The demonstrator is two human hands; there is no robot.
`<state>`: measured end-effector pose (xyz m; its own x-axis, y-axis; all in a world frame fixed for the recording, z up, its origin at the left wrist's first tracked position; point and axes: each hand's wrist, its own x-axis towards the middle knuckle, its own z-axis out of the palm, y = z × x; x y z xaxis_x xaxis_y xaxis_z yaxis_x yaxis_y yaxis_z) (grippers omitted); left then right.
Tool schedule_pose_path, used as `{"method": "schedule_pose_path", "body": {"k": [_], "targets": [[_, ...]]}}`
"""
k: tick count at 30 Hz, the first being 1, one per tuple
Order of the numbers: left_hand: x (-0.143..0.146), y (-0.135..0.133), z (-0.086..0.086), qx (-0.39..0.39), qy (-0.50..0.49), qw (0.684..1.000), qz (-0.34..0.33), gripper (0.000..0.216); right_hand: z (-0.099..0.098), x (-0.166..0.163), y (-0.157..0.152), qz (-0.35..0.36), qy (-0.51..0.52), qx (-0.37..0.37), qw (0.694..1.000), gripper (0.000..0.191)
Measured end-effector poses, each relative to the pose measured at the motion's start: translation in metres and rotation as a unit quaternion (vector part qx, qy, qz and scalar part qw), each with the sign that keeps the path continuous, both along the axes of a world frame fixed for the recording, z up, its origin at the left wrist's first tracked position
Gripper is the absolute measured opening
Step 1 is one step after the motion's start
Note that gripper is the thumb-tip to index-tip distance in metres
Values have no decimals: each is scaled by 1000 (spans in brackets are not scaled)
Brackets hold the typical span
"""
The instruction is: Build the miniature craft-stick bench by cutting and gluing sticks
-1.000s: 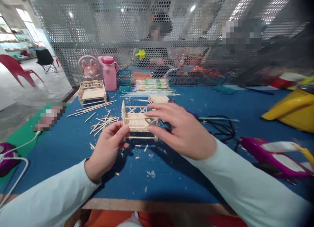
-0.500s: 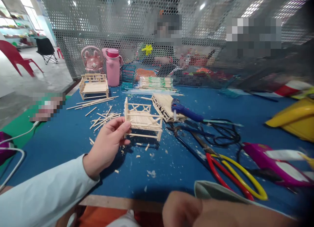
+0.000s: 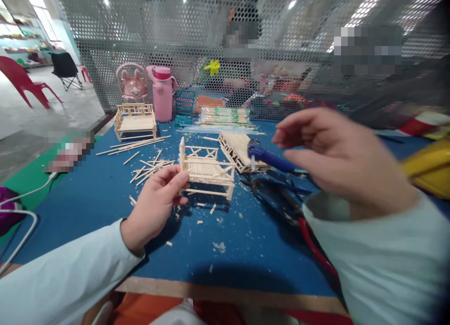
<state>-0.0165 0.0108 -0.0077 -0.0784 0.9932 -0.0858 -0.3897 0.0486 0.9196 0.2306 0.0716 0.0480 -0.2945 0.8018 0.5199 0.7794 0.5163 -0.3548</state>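
Note:
My left hand (image 3: 156, 200) pinches the left end of a small wooden stick bench (image 3: 206, 170) that stands on the blue table (image 3: 246, 236). My right hand (image 3: 337, 154) hovers in the air to the right, blurred, fingers loosely apart and holding nothing, just above and right of a blue glue gun (image 3: 269, 160). Beside the glue gun lies a flat wooden stick panel (image 3: 237, 149). Loose wooden sticks (image 3: 147, 168) lie scattered left of the bench.
A finished wooden bench (image 3: 135, 121), a pink bottle (image 3: 163, 97), a pink bunny cup (image 3: 131, 86) and bundled sticks (image 3: 225, 116) stand at the back by the perforated screen. Scissors and black cables (image 3: 281, 193) lie right. A white cable (image 3: 21, 207) runs left. Another person sits behind the screen.
My right hand left the bench, dropped to the bottom edge, and has now risen over the glue gun at right. My left hand keeps its hold on the bench.

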Motion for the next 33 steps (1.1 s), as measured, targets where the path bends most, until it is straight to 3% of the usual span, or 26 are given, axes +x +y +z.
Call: {"method": "schedule_pose_path", "body": {"k": [2, 4, 7, 9, 11, 13, 15, 16, 17, 19, 21, 23, 26, 28, 33], "targets": [[0, 0, -1, -2, 2, 1000, 1, 16, 12, 0, 25, -94, -138, -73, 983, 43], [0, 0, -1, -3, 6, 1000, 2, 16, -3, 4, 49, -111, -213, -132, 962, 52], [1, 1, -1, -1, 8, 1000, 2, 16, -31, 9, 66, -98, -236, -143, 956, 60], [1, 1, -1, -1, 6, 1000, 4, 17, -36, 6, 61, -91, -212, -83, 970, 63], [1, 1, 0, -1, 3, 1000, 5, 17, -29, -2, 45, -80, -141, 39, 986, 54], [0, 1, 0, 4, 2, 1000, 6, 16, -18, -14, 24, -66, -29, 184, 980, 28], [-1, 1, 0, 11, 3, 1000, 8, 16, -9, -24, 1, 32, 11, 251, 967, 9], [-2, 1, 0, 13, 3, 1000, 9, 17, -7, -29, -9, 132, 1, 223, 966, 11], [-3, 2, 0, 13, 3, 1000, 13, 17, -6, -32, -18, 237, -14, 138, 962, 11], [-4, 3, 1, 12, -3, 1000, 27, 17, -11, -37, -30, 394, -50, -66, 915, 13], [-5, 5, 2, 13, -13, 999, 41, 18, -22, -42, -35, 433, -97, -211, 871, 17], [-5, 6, 3, 15, -21, 999, 48, 18, -35, -50, -36, 368, -143, -245, 886, 18], [-4, 5, 4, 12, -25, 999, 45, 19, -53, -65, -35, 199, -181, -198, 943, 22], [-3, 4, 4, 11, -21, 999, 41, 20, -61, -73, -35, 129, -207, -177, 953, 27], [0, 2, 1, 13, -3, 999, 34, 20, -67, -83, -35, 105, -255, -188, 943, 24]]}}
